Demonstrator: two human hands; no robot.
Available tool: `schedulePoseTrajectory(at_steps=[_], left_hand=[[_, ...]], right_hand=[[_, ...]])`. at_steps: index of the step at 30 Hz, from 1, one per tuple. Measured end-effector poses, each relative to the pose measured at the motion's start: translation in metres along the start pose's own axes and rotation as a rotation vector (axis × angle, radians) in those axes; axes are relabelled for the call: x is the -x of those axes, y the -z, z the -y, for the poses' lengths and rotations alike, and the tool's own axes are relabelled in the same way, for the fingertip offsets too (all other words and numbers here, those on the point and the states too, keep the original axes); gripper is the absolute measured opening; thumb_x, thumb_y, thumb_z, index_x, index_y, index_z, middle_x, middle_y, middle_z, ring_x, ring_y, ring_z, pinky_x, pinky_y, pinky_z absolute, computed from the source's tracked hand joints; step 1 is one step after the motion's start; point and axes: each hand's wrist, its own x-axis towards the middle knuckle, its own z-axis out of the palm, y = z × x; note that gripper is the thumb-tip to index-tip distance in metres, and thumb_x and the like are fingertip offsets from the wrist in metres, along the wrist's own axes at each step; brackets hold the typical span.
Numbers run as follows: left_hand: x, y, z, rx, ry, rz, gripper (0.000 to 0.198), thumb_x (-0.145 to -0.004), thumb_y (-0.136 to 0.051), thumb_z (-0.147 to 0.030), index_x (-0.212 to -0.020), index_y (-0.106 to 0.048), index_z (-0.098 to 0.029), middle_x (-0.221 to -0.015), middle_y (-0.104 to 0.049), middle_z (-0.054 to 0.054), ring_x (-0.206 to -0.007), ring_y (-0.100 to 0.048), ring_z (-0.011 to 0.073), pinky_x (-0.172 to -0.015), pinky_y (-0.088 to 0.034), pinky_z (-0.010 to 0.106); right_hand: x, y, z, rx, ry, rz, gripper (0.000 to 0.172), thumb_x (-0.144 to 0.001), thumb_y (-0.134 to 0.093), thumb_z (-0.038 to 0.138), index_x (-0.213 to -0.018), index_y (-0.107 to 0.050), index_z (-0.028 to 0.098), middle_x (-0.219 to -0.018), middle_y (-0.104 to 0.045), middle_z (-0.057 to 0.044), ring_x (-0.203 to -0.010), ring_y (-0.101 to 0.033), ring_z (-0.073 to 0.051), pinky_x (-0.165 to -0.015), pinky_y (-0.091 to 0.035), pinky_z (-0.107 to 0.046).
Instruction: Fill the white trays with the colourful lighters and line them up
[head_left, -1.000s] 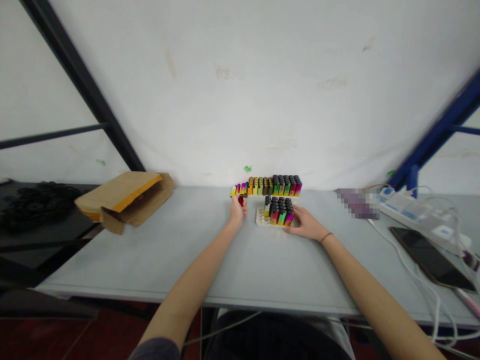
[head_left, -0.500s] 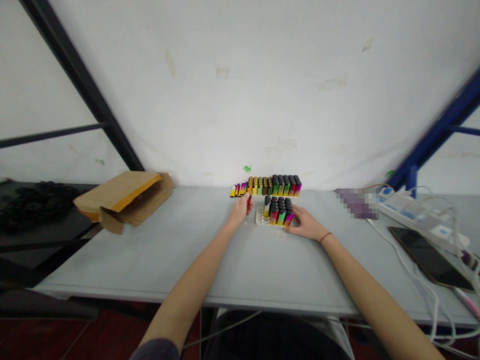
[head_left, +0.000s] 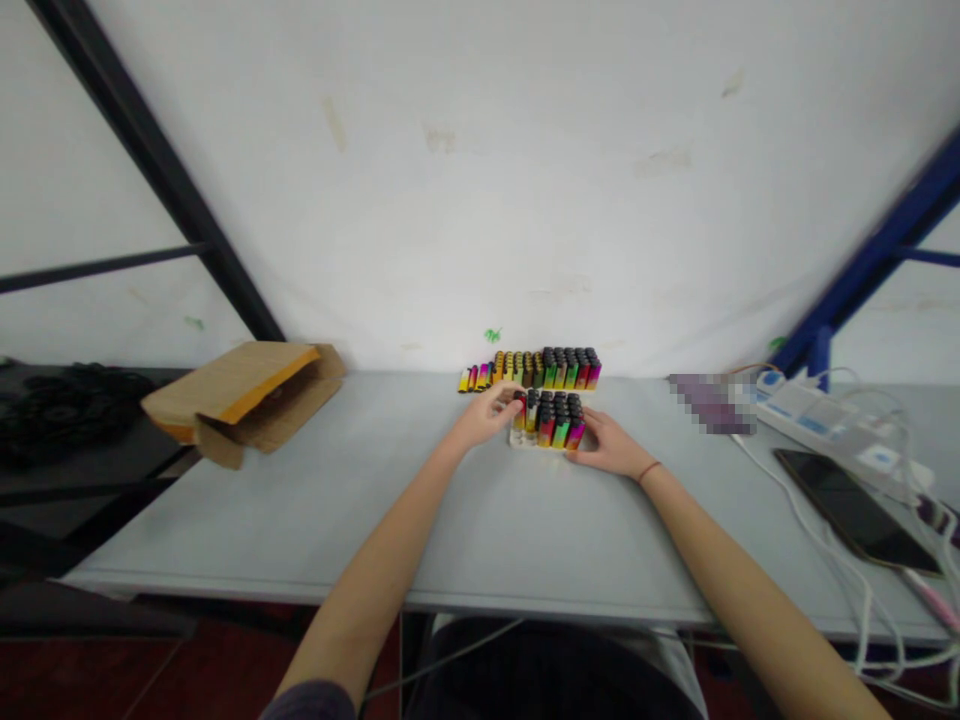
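Note:
My left hand point(head_left: 486, 415) pinches a red and yellow lighter point(head_left: 519, 412) by its black top, upright at the left end of a white tray point(head_left: 517, 440). Whether the lighter is fully seated there I cannot tell. Rows of upright lighters point(head_left: 561, 425) with black tops and red, green and pink bodies fill the tray's right part. My right hand point(head_left: 611, 445) grips the tray's right end, thumb at the front and fingers at the side. Behind stand more lighters point(head_left: 570, 370) in a block, and a few loose ones point(head_left: 472, 380) lie left of it.
An opened brown cardboard box point(head_left: 240, 390) lies on the left of the grey table point(head_left: 360, 520). On the right are a phone point(head_left: 851, 505), a white power strip point(head_left: 832, 425), tangled white cables and a blurred purple item point(head_left: 712, 403). A white wall rises behind.
My left hand has moved right with the red lighter, from beside the loose lighters to the left end of the tray. My right hand has stayed at the tray.

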Motion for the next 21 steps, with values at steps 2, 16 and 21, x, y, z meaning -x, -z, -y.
schedulePoseTrajectory(at_steps=[2,16,21], left_hand=[[0.0003,-0.0012,0.0032,0.016,-0.001,0.019,0.020,-0.081,-0.078,-0.029,-0.097,-0.070,-0.021,-0.098,-0.075,0.006,-0.093,-0.070,0.0206,-0.082,-0.052,0.028],[0.0011,-0.0047,0.0080,-0.196,-0.106,0.100,0.018,-0.081,-0.077,-0.031,-0.098,-0.078,-0.023,-0.093,-0.076,0.005,-0.085,-0.065,0.0211,-0.077,-0.049,0.029],[0.0026,-0.0038,0.0104,-0.300,-0.209,0.075,0.023,-0.080,-0.077,-0.029,-0.103,-0.077,-0.023,-0.098,-0.076,0.006,-0.088,-0.066,0.0224,-0.089,-0.051,0.034]], right_hand=[[0.0000,0.0000,-0.0003,0.002,-0.003,0.000,0.075,-0.084,-0.073,0.056,-0.148,-0.055,0.020,-0.151,-0.059,-0.017,-0.136,-0.058,-0.039,-0.115,-0.047,-0.058],[-0.0007,-0.0003,-0.0021,-0.032,-0.002,0.007,0.075,-0.085,-0.073,0.056,-0.148,-0.055,0.021,-0.151,-0.059,-0.018,-0.137,-0.057,-0.040,-0.116,-0.046,-0.060],[-0.0005,-0.0012,-0.0035,-0.013,-0.001,0.009,0.075,-0.086,-0.071,0.057,-0.147,-0.056,0.017,-0.152,-0.058,-0.020,-0.138,-0.056,-0.041,-0.116,-0.045,-0.060]])
